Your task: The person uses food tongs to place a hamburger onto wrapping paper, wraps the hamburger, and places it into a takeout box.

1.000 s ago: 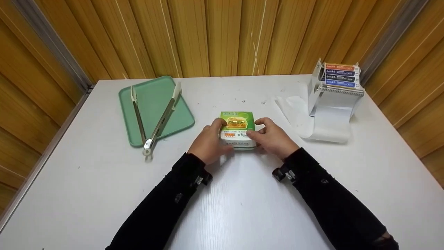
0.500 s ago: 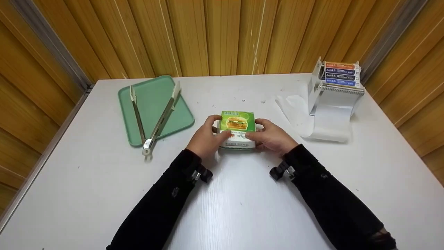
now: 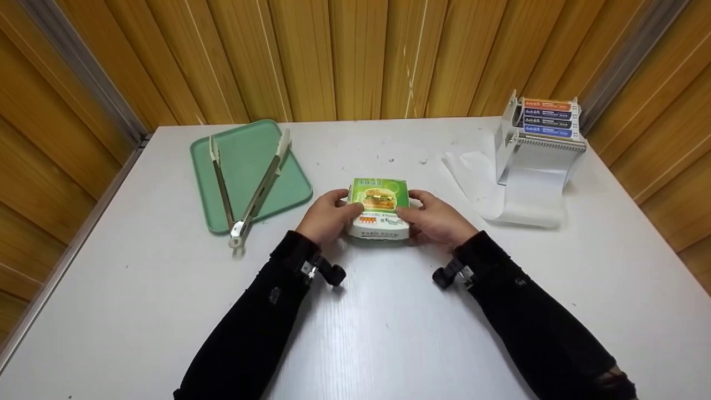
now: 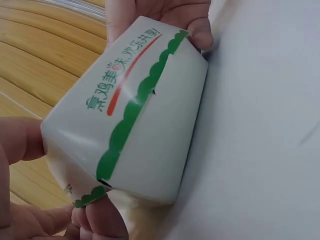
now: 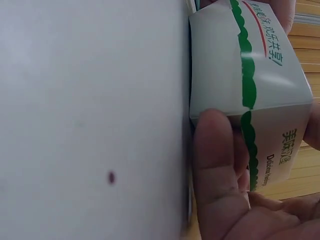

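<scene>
A closed burger box (image 3: 379,210), green and white with a printed burger on its lid, sits on the white table between both hands. My left hand (image 3: 328,216) grips its left side, thumb on the top edge and fingers along the side. On the opposite side my right hand (image 3: 441,218) holds it the same way, thumb over the lid's edge. The left wrist view shows the box's white front (image 4: 135,100) with a green scalloped border and fingers at the lower corner. In the right wrist view, fingers (image 5: 215,145) press the lower side wall of the box.
Back left lies a green tray (image 3: 250,144), with open metal tongs (image 3: 258,197) resting across it and over its front edge. A dispenser (image 3: 541,133) with several coloured labels stands back right, its white paper strip (image 3: 530,205) trailing onto the table (image 3: 377,333).
My left hand has shifted from low at the box's front corner to its left side, its thumb coming up onto the lid. The right hand keeps its hold, and the box stays nearly in place.
</scene>
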Demonstrator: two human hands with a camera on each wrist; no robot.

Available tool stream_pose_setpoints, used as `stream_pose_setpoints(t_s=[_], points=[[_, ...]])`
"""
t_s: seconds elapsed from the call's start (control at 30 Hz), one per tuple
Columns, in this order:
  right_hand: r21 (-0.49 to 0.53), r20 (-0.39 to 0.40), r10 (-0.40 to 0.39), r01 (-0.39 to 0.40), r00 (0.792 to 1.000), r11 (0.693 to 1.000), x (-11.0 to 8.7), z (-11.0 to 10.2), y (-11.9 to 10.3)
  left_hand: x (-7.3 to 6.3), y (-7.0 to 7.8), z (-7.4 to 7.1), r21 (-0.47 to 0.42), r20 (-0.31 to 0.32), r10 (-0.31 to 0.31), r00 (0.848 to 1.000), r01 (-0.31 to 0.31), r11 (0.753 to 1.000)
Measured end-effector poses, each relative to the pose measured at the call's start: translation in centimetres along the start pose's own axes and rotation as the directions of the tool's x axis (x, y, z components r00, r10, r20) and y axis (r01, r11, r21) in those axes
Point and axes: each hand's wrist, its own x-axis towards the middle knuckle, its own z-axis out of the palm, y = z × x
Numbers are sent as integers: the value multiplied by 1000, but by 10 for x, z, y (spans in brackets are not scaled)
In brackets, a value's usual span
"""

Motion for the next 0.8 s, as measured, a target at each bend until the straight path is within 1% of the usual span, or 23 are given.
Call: stream_pose_setpoints(t_s=[0.1,0.2,0.3,0.37,0.47,0.63,0.8], points=[[-11,13,7,-6,1000,1000,-1,-1,0,2,-2,-1,-30,4,-4,1000,4,1000],[-20,26,2,-1,1000,1000,-2,-1,0,3,-4,-1,-55,-24,-12,1000,10,998],[-11,35,-1,2,999,1000,-3,-1,1,4,-6,-1,-132,-40,-35,999,29,991],[-4,38,-1,1,999,1000,-4,-2,1,4,-6,-1,-191,-40,-45,998,37,981],[-16,41,-2,3,999,1000,-4,-2,1,4,-7,-1,-252,-37,-58,998,46,967],[-52,39,-11,13,999,999,-6,-2,0,5,-8,-1,-265,-39,-72,997,59,963],[-73,40,-21,24,999,997,-4,-1,1,5,-9,-2,-251,-50,-85,995,70,966]])
